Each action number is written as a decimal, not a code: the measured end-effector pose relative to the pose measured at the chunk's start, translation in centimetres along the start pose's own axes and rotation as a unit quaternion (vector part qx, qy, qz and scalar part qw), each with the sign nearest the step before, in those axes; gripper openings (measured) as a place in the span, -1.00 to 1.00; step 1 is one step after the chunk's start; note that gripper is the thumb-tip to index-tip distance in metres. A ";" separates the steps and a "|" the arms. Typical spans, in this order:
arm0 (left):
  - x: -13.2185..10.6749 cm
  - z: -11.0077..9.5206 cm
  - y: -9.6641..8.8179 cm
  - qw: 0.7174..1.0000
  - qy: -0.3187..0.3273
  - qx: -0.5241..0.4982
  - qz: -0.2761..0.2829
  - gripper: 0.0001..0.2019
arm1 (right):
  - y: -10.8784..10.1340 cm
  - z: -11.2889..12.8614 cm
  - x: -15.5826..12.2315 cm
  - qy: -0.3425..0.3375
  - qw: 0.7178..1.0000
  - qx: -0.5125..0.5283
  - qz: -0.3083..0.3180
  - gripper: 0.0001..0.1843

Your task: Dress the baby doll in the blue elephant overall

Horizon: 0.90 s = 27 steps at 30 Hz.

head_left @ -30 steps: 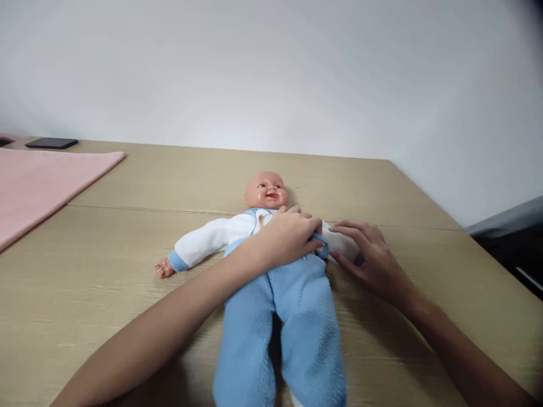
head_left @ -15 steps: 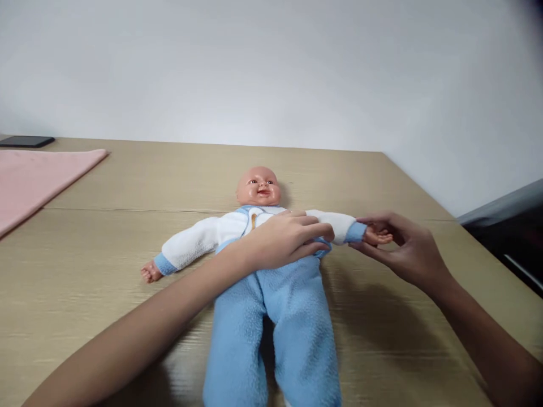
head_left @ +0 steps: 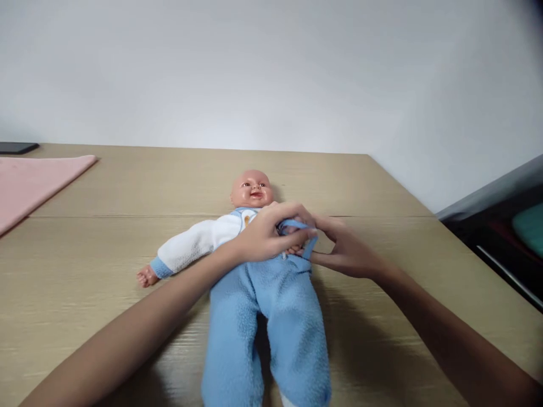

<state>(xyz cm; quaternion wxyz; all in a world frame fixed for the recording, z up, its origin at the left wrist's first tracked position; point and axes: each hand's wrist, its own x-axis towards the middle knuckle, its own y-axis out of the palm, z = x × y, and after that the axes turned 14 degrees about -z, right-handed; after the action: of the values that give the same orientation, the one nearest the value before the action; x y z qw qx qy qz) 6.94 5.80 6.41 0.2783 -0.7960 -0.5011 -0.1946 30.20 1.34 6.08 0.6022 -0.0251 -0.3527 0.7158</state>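
Observation:
A doll (head_left: 265,294) lies on its back on the table, its head away from me. It wears a white fleece top with blue trim and blue fleece trousers. My left hand (head_left: 271,232) rests across the doll's chest, thumb and fingers curled round a blue fabric edge (head_left: 294,224). My right hand (head_left: 345,246) pinches the blue cloth from the right side. Between my hands the doll's small fingers (head_left: 294,249) show; most of that arm is hidden. The doll's other arm (head_left: 184,249) stretches out to the left, in its white sleeve.
A pink cloth (head_left: 38,183) lies flat on the wooden table (head_left: 127,181) at the left, with a dark flat device (head_left: 17,148) behind it. A pale wall rises behind the table. Beyond the right edge stands a dark object (head_left: 487,237), partly in view.
My right hand has moved left, bringing the doll's arm from stretched out to folded in over its body. My left hand has closed on the blue cloth edge. The view has shifted slightly.

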 end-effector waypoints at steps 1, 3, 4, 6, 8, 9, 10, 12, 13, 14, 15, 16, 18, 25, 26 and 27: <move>0.2 0.1 0.0 0.999 -0.040 -0.027 -0.015 -0.83 | -0.1 -0.2 -0.4 0.010 0.999 0.034 0.008 -0.61; 0.5 0.5 0.2 0.995 -0.080 -0.037 -0.038 -0.79 | -0.1 -0.6 -1.3 0.063 0.990 0.129 0.004 -0.69; 0.6 0.7 0.3 0.996 -0.080 -0.019 -0.041 -0.78 | 0.2 -0.7 -1.8 0.110 0.976 0.189 -0.009 -0.76; 0.7 0.9 0.6 0.997 -0.060 0.034 -0.023 -0.77 | 1.1 -1.0 -2.5 0.217 0.925 0.306 -0.058 -0.80; 0.6 1.0 0.7 0.995 -0.048 0.083 0.001 -0.77 | 2.2 -1.2 -3.0 0.300 0.866 0.383 -0.121 -0.78; 0.5 1.0 0.8 0.994 -0.055 0.094 0.006 -0.77 | 2.9 -1.4 -3.1 0.320 0.847 0.400 -0.145 -0.77; 0.4 1.0 0.8 0.993 -0.069 0.093 0.005 -0.76 | 3.5 -1.7 -3.1 0.329 0.837 0.405 -0.162 -0.76; 0.3 1.0 0.7 0.991 -0.108 0.074 -0.006 -0.75 | 4.5 -2.4 -3.0 0.329 0.839 0.390 -0.190 -0.71; 0.3 1.0 0.7 0.990 -0.126 0.063 -0.013 -0.74 | 4.9 -2.7 -3.0 0.325 0.842 0.378 -0.205 -0.68; 0.2 1.1 0.6 0.989 -0.138 0.056 -0.020 -0.72 | 5.3 -3.1 -2.8 0.320 0.845 0.365 -0.223 -0.65; 0.2 1.2 0.6 0.988 -0.145 0.053 -0.026 -0.71 | 5.6 -3.4 -2.7 0.315 0.848 0.352 -0.242 -0.62; 0.2 1.3 0.5 0.987 -0.148 0.055 -0.031 -0.71 | 5.9 -3.7 -2.5 0.310 0.850 0.338 -0.259 -0.59; 0.2 1.4 0.5 0.987 -0.143 0.064 -0.033 -0.72 | 6.2 -4.0 -2.1 0.303 0.854 0.314 -0.283 -0.58; 0.4 1.3 0.6 0.983 -0.124 0.130 -0.023 -0.79 | 6.1 -4.9 0.3 0.279 0.895 0.246 -0.247 -0.64; 0.4 1.4 0.6 0.982 -0.126 0.138 -0.024 -0.79 | 6.1 -5.1 0.8 0.270 0.906 0.230 -0.230 -0.63; 0.5 1.5 0.6 0.981 -0.126 0.145 -0.028 -0.80 | 6.1 -5.3 1.3 0.260 0.918 0.212 -0.212 -0.59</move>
<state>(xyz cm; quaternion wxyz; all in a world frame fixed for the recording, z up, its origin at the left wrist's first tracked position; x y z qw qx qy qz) 7.75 6.86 5.41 0.3197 -0.7511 -0.5770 -0.0256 27.12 4.80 -0.62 0.8013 -0.0066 -0.0204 0.5979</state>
